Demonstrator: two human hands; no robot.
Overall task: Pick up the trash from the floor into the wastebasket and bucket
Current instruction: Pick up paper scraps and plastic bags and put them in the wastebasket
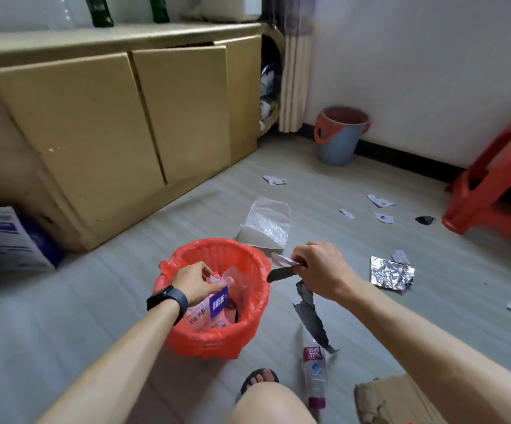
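A red-lined wastebasket [249, 319] stands on the floor in front of me, with wrappers inside. My left hand [195, 283] is inside its rim and grips a pink and purple wrapper [217, 301]. Just right of the basket, my right hand [318, 270] holds a dark torn strip [312, 319] and a pale scrap [280, 259]. A grey bucket [338, 139] with a red rim stands by the far wall. A clear plastic bag [268, 223], crumpled foil [390, 272], a soda bottle [314, 367] and several paper scraps [381, 201] lie on the floor.
A tan cabinet [119, 117] runs along the left. A red plastic stool [499, 179] stands at the right. Torn cardboard [382, 399] lies at the bottom right near my knee and sandalled foot [260, 379]. A printed bag [6, 240] leans at the left.
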